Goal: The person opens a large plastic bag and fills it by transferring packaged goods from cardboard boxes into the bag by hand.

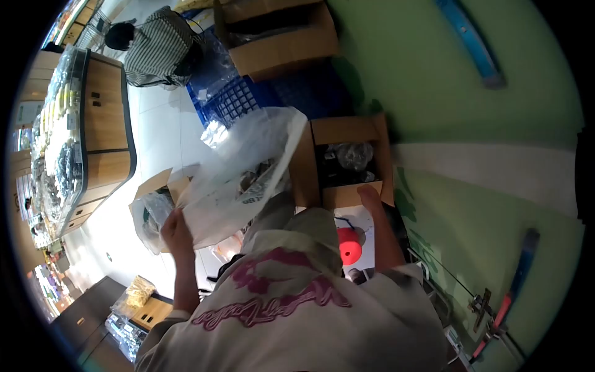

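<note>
My left hand is closed on the edge of a large, clear plastic bag, which spreads up and to the right in front of my knees. Dark items, hard to make out, show through the bag's lower right part. On the right, my right hand grips the near flap of an open cardboard box. Inside that box lie dark items and a clear plastic-wrapped bundle. A smaller open carton with plastic-wrapped contents stands just beyond my left hand.
Blue plastic pallets carry another open cardboard box ahead. A person in a striped top is low at the upper left. Wooden display counters line the left, a green wall the right. A red round object is by my legs.
</note>
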Demonstrator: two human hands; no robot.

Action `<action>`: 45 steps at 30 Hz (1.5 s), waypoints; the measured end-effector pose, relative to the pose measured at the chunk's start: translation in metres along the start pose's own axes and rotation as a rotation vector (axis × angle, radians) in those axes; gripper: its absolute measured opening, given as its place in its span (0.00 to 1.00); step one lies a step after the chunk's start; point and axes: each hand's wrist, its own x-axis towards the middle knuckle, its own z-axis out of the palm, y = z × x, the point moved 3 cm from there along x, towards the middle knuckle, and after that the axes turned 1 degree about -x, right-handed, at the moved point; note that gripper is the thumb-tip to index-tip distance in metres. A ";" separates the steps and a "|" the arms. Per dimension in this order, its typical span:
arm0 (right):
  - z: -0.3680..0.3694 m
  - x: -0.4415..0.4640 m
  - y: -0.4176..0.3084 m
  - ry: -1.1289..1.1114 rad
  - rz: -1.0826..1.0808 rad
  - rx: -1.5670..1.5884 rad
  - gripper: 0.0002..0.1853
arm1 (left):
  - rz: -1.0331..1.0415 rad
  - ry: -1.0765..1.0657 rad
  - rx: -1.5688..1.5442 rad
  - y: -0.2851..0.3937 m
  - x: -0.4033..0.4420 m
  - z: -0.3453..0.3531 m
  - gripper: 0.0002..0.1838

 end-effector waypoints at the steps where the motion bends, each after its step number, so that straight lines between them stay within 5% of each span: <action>1: 0.001 0.031 0.027 0.153 -0.039 -0.327 0.11 | 0.024 0.018 0.066 0.008 -0.005 0.002 0.14; 2: 0.000 0.062 0.043 0.305 -0.089 -0.652 0.11 | -0.009 0.023 0.093 0.017 -0.011 0.009 0.14; 5: 0.015 0.113 0.056 0.481 -0.140 -0.766 0.11 | -0.099 -0.011 0.137 0.013 -0.017 0.022 0.14; 12: -0.011 0.169 0.099 0.400 0.315 -0.754 0.18 | -0.208 0.018 0.034 -0.014 -0.035 0.058 0.16; 15: -0.009 0.171 0.125 0.595 0.137 -0.754 0.21 | -0.175 -0.017 0.056 -0.019 -0.041 0.079 0.16; 16: -0.013 0.161 0.116 0.585 0.125 -0.768 0.21 | -0.199 -0.024 -0.001 -0.026 -0.042 0.081 0.16; 18: -0.018 0.153 0.106 0.373 0.456 -0.745 0.23 | -0.234 -0.012 -0.089 -0.030 -0.047 0.092 0.14; 20: -0.031 0.183 0.187 0.070 0.476 -1.174 0.23 | -0.259 0.003 -0.128 -0.031 -0.052 0.096 0.14; 21: -0.038 0.196 0.239 0.090 0.395 -1.320 0.25 | -0.286 -0.004 -0.155 -0.035 -0.053 0.098 0.14; 22: -0.044 0.195 0.242 -0.022 0.522 -1.293 0.28 | -0.313 0.026 -0.176 -0.042 -0.056 0.096 0.13; 24: -0.045 0.183 0.259 0.323 0.607 -1.151 0.24 | -0.304 0.042 -0.136 -0.034 -0.059 0.098 0.12; 25: -0.052 0.187 0.285 0.345 0.476 -1.200 0.22 | -0.317 -0.001 -0.078 -0.029 -0.063 0.101 0.12; 28: -0.029 0.115 0.147 0.327 0.475 -1.121 0.21 | -0.221 -0.088 0.065 -0.023 -0.072 0.101 0.11; 29: -0.032 0.105 0.151 0.326 0.468 -1.136 0.21 | -0.206 -0.100 0.098 -0.018 -0.075 0.104 0.10; 32: -0.035 0.049 0.095 0.425 -0.194 -1.037 0.17 | -0.219 -0.102 0.036 -0.001 -0.082 0.105 0.10; 36: -0.049 -0.063 -0.001 0.474 -0.147 -0.550 0.14 | -0.163 -0.133 0.035 0.010 -0.083 0.090 0.10; 38: -0.050 -0.133 -0.091 0.379 -0.115 0.051 0.13 | -0.142 -0.146 -0.002 0.012 -0.086 0.081 0.09; 45: -0.025 -0.238 -0.294 0.221 -0.338 0.387 0.14 | -0.014 -0.192 0.032 0.037 -0.079 0.045 0.11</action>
